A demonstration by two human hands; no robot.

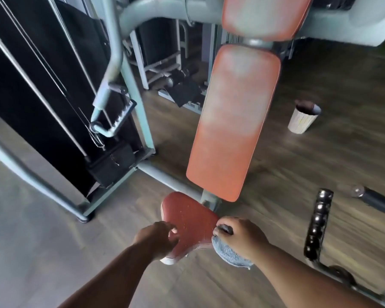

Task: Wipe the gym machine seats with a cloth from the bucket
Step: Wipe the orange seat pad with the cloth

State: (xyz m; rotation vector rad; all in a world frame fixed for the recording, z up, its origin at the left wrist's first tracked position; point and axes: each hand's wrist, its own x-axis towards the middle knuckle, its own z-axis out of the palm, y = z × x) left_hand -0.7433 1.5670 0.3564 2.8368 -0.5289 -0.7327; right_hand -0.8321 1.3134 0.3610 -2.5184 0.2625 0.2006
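- The seat (190, 223), a small red pad speckled with droplets, sits low in the middle of the frame, below the long orange back pad (233, 121), with 1 hand at each side.
- At far left stand the black weight stack (31, 85) and its pale green frame (142, 121), with a grooved handle (113, 121) hanging from it.
- The left hand (157, 237) rests at the seat's left edge, fingers loosely curled and holding nothing.
- The right hand (239, 235) presses a grey-blue cloth (230, 254) against the seat's right edge, fingers curled over it.
- Further right, a pale bucket (302, 118) with a dark inside stands on the wooden floor (320, 163), well apart from the seat.
- A black knurled bar (318, 221) lies at the right.
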